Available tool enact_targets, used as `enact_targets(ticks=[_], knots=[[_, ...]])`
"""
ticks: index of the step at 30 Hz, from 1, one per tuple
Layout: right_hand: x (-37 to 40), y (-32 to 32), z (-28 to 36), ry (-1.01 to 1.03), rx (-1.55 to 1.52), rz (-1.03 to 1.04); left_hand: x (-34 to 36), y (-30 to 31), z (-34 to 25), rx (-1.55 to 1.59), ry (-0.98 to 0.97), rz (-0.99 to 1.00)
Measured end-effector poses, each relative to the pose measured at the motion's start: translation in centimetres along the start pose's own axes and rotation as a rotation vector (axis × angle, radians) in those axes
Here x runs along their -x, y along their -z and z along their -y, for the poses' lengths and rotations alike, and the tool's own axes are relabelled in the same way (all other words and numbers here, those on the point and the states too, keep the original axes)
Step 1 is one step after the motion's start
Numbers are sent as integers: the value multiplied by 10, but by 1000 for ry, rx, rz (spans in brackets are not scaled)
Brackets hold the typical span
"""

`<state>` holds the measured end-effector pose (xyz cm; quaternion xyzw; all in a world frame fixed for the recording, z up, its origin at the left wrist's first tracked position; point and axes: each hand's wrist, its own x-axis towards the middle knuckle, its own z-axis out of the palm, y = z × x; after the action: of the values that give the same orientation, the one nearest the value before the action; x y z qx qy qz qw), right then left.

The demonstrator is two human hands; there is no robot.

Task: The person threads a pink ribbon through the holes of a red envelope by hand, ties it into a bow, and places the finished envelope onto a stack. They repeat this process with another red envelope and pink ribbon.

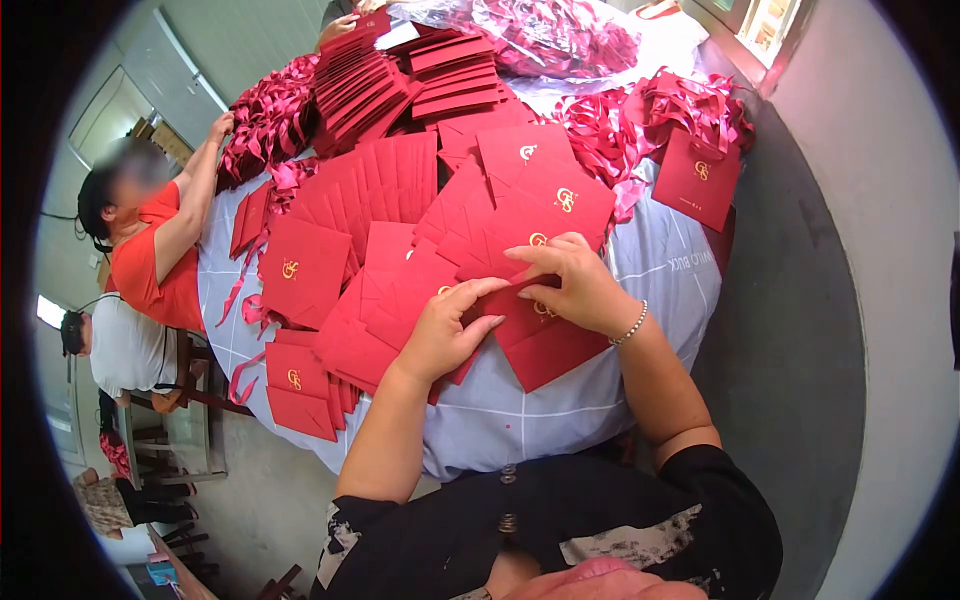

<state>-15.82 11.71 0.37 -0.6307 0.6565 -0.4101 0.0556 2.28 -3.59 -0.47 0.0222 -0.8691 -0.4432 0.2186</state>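
Both my hands meet at the top edge of a red paper bag [545,350] with a gold logo, near the front of the cloth-covered table. My left hand [455,325] has its thumb and index finger at the bag's upper left corner. My right hand [575,285], with a beaded bracelet at the wrist, pinches the upper edge between thumb and fingers. More flat red bags [400,300] lie spread beneath and beyond my hands, overlapping one another. A bag with its logo up [300,270] lies to the left.
Fanned bag stacks [455,75] and pink ribbon heaps [265,125] cover the far side. A ribboned bag [700,185] hangs at the right edge. A co-worker in orange [160,260] reaches in from the left; another person's hand [340,25] is at the far edge.
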Motion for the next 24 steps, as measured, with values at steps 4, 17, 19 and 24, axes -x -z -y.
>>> enact_targets(ticks=[4, 17, 19, 24], knots=[[-1, 3, 1, -4, -4, -90, 1, 0, 2, 25, 10, 7], [39, 58, -92, -207, 387, -94, 4, -1, 9, -55, 38, -1], [39, 59, -94, -175, 492, -102, 5, -1, 9, -63, 43, 0], [40, 60, -112, -204, 504, -87, 5, 0, 13, -58, 42, -2]])
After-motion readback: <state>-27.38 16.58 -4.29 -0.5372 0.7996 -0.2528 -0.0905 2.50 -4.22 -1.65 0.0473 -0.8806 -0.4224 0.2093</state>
